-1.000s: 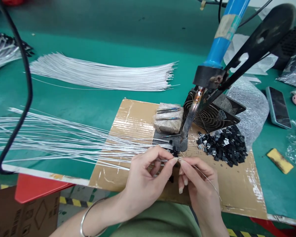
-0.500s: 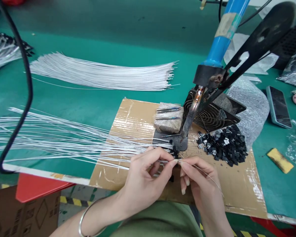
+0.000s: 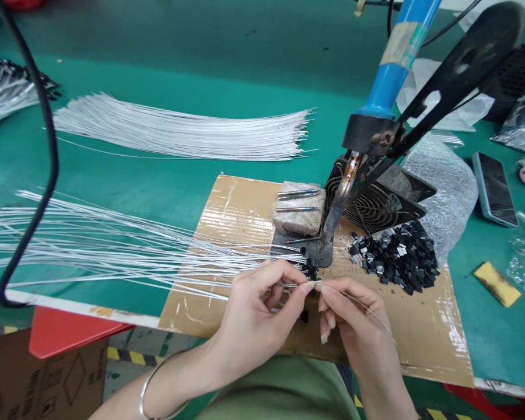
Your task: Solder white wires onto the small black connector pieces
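My left hand (image 3: 262, 309) pinches a white wire between thumb and forefinger, over the cardboard sheet. Fingertip to fingertip with it, my right hand (image 3: 359, 321) is closed on a thin wire (image 3: 378, 318) that curves back over its fingers. What lies right between the fingertips is too small to tell. Behind my left hand, loose white wires (image 3: 157, 248) with black ends (image 3: 308, 267) reach across the cardboard (image 3: 227, 204). A soldering iron with a blue handle (image 3: 391, 76) points down in its stand, just beyond my hands. A pile of small black pieces (image 3: 402, 254) sits at the right.
A bundle of white wires (image 3: 184, 131) lies farther back on the green table. Metal tips rest on a block (image 3: 298, 219) beside a black fan (image 3: 367, 201). To the right are bubble wrap (image 3: 448, 186), a phone (image 3: 494, 189) and a yellow sponge (image 3: 496, 284). A black cable (image 3: 52, 151) hangs at left.
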